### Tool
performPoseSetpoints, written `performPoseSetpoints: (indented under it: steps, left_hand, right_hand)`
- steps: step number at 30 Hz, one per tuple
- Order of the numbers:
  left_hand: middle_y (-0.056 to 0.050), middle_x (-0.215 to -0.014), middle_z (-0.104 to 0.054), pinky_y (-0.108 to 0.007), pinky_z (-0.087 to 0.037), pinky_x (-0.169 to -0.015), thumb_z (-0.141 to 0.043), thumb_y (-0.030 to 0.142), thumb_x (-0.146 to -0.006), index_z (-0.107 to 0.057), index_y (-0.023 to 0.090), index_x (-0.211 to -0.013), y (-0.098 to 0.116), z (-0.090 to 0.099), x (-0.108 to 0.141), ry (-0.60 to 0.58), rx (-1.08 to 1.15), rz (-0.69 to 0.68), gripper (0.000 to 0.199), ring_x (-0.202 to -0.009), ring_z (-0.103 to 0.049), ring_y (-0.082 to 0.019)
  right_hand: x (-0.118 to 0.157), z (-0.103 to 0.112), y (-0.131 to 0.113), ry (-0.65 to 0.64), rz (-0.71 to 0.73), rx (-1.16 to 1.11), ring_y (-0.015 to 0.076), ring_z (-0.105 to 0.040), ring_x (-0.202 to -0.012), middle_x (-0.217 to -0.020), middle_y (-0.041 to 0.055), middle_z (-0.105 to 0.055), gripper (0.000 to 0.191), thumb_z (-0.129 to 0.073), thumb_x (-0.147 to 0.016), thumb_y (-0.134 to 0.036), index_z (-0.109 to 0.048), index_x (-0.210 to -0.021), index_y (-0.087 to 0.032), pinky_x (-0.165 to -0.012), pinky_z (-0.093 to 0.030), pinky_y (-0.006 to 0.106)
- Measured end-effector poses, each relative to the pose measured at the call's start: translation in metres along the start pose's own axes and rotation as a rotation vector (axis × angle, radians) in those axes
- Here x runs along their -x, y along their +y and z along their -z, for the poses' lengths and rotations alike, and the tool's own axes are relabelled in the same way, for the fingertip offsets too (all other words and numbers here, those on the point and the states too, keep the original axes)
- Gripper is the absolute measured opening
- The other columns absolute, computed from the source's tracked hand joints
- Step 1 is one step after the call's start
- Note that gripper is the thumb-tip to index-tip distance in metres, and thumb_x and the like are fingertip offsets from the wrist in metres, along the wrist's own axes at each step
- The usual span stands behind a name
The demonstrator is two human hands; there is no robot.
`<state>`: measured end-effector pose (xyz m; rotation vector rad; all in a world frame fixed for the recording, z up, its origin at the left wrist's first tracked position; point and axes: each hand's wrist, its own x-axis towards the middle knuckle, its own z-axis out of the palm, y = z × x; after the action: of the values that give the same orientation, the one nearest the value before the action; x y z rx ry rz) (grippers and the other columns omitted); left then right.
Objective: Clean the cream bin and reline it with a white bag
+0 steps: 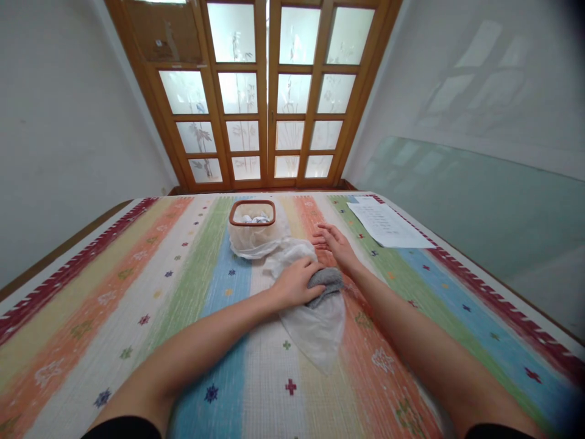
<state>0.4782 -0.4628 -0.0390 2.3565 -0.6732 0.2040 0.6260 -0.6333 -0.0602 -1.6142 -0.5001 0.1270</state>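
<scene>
My left hand is closed around a folded grey cloth, fingers over its left side. Under and around the cloth lies a thin, see-through white plastic sheet or bag, its lower corner spread toward me. My right hand is just beyond the cloth to the right, fingers stretched toward the left with nothing in them. Beyond my left hand stands a small bin with a reddish-brown rim and pale wall. Crumpled white-and-grey items show inside it. White plastic bunches beside the bin and runs toward my left hand.
A striped, patterned tablecloth covers the table. Printed paper sheets lie toward the back right. A pale green glass panel leans along the right wall. Wooden doors with frosted panes stand behind the table.
</scene>
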Motion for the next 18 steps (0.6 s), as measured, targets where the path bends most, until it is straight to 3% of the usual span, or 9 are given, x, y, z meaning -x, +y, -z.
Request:
performPoseSetpoints:
  steps: [3, 7, 12, 16, 18]
  left_hand:
    - [-0.012, -0.121, -0.065, -0.046, -0.052, -0.101, -0.067, 0.041, -0.093, -0.064, 0.022, -0.134, -0.025, -0.01, -0.011, 0.013, -0.13, 0.102, 0.046, -0.116, -0.062, -0.031]
    - [-0.014, -0.123, -0.066, -0.049, -0.051, -0.1, -0.066, 0.046, -0.093, -0.065, 0.023, -0.131, -0.043, -0.009, -0.005, 0.019, -0.247, 0.171, 0.044, -0.117, -0.062, -0.033]
    - [-0.014, -0.126, -0.066, -0.054, -0.048, -0.104, -0.07, 0.05, -0.09, -0.068, 0.023, -0.124, -0.044, 0.01, 0.026, 0.004, -0.328, 0.161, 0.044, -0.125, -0.057, -0.037]
    - [-0.013, -0.128, -0.066, -0.047, -0.049, -0.104, -0.069, 0.044, -0.092, -0.061, 0.023, -0.132, -0.041, 0.03, 0.06, -0.009, -0.244, 0.153, 0.046, -0.12, -0.061, -0.032]
    - [-0.013, -0.13, -0.065, -0.045, -0.05, -0.103, -0.069, 0.042, -0.092, -0.056, 0.023, -0.138, -0.041, 0.042, 0.078, -0.003, -0.233, 0.17, 0.052, -0.119, -0.062, -0.031]
  right_hand:
    - [0.001, 0.003, -0.001, -0.017, 0.028, 0.031, 0.0208, -0.072, -0.097, -0.119, 0.0107, -0.069, 0.052, -0.06, -0.096, -0.06, -0.058, -0.133, -0.024, -0.086, -0.06, 0.039]
    - [0.007, -0.019, -0.002, -0.198, 0.115, 0.175, 0.0236, -0.07, -0.11, -0.123, 0.0109, -0.071, 0.045, -0.065, -0.094, -0.053, -0.065, -0.128, -0.023, -0.093, -0.059, 0.042]
    - [0.022, -0.045, -0.006, -0.421, 0.114, 0.335, 0.022, -0.071, -0.096, -0.104, 0.0061, -0.076, 0.04, -0.057, -0.1, -0.05, -0.068, -0.127, -0.022, -0.091, -0.057, 0.04]
    - [0.038, -0.056, -0.016, -0.56, 0.167, 0.392, 0.0241, -0.07, -0.112, -0.123, 0.0068, -0.075, 0.038, -0.057, -0.102, -0.047, -0.07, -0.128, -0.024, -0.101, -0.053, 0.04]
    - [0.044, -0.062, -0.021, -0.611, 0.167, 0.387, 0.0236, -0.07, -0.113, -0.126, 0.006, -0.075, 0.038, -0.057, -0.102, -0.045, -0.07, -0.131, -0.025, -0.099, -0.054, 0.037]
